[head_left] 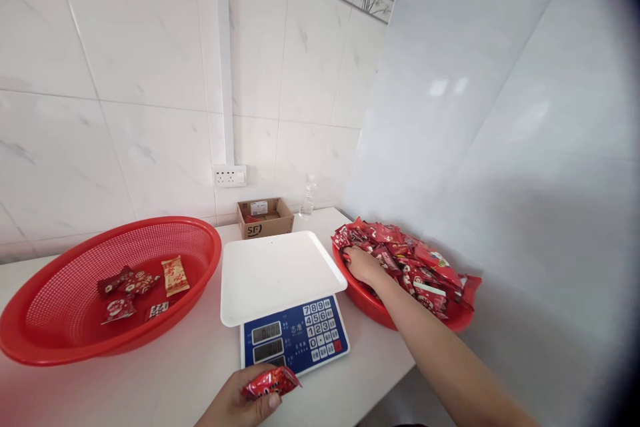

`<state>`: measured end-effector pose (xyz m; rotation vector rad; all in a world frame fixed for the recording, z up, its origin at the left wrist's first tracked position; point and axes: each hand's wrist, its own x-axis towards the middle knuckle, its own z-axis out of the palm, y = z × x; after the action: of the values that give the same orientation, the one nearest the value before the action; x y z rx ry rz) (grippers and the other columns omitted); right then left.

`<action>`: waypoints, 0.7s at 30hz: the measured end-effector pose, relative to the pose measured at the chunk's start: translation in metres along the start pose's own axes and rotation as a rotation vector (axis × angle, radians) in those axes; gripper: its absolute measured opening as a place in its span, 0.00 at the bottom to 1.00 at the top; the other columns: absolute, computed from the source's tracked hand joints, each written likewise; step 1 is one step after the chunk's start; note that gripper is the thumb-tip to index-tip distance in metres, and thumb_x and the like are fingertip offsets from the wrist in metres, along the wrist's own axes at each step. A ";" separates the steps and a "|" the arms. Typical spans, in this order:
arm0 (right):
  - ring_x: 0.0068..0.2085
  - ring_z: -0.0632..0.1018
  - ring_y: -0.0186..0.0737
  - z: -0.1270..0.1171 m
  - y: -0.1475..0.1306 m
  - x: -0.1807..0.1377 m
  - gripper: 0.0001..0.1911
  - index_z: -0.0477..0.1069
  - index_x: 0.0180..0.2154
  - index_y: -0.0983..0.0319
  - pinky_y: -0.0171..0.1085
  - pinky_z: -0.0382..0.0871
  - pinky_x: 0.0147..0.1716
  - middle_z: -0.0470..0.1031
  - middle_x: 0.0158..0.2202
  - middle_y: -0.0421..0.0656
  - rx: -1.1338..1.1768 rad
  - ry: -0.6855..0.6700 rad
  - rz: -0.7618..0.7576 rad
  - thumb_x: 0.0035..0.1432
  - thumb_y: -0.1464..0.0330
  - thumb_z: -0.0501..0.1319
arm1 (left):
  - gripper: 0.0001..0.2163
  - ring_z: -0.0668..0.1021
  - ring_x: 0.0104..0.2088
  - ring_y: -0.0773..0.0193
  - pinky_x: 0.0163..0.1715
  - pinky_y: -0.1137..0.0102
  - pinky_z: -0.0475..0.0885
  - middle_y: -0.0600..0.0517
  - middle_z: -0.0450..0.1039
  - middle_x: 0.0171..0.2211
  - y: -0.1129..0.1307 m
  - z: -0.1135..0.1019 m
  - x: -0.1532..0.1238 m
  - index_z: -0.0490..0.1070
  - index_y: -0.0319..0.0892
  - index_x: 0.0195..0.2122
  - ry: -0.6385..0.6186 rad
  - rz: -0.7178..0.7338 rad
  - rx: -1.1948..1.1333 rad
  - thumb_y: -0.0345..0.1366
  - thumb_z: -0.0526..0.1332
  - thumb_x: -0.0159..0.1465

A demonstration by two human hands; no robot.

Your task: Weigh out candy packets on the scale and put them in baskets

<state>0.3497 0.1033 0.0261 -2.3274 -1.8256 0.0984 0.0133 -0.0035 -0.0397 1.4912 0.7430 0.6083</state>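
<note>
My left hand (240, 400) is at the bottom edge, closed round a red wrapped candy (271, 381), just in front of the scale's blue keypad (295, 335). My right hand (364, 265) reaches into the red basin (373, 307) on the right, fingers curled down into the heap of red candy packets (410, 261); what they grip is hidden. The scale's white weighing tray (277, 273) lies bare between the two containers.
A large red mesh basket (60, 340) on the left holds several candy packets (137, 287). A small cardboard box (265, 217), a clear bottle (309, 199) and a wall socket (230, 175) sit at the back. A white panel (500, 147) rises on the right.
</note>
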 end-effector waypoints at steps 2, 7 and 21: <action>0.42 0.76 0.44 -0.001 0.002 -0.002 0.12 0.73 0.39 0.63 0.37 0.64 0.38 0.74 0.47 0.51 0.038 0.051 -0.014 0.57 0.72 0.52 | 0.24 0.73 0.37 0.56 0.39 0.68 0.67 0.48 0.76 0.36 0.001 0.000 0.001 0.77 0.43 0.41 -0.020 0.016 0.012 0.57 0.59 0.55; 0.45 0.76 0.41 -0.005 0.009 -0.003 0.15 0.71 0.46 0.60 0.36 0.65 0.43 0.76 0.45 0.46 0.169 0.241 0.000 0.60 0.67 0.51 | 0.22 0.74 0.38 0.56 0.41 0.67 0.67 0.49 0.76 0.37 0.000 -0.001 0.001 0.77 0.44 0.42 -0.044 0.033 0.007 0.56 0.60 0.56; 0.47 0.73 0.39 -0.007 -0.003 0.014 0.16 0.71 0.46 0.61 0.37 0.63 0.48 0.72 0.47 0.47 0.257 0.389 -0.091 0.60 0.68 0.51 | 0.23 0.74 0.39 0.53 0.40 0.66 0.68 0.48 0.76 0.38 -0.005 -0.002 0.002 0.77 0.44 0.42 -0.031 0.013 0.003 0.55 0.60 0.55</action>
<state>0.3512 0.1170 0.0348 -1.9257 -1.6147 -0.1182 0.0124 -0.0008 -0.0443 1.5061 0.7112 0.5925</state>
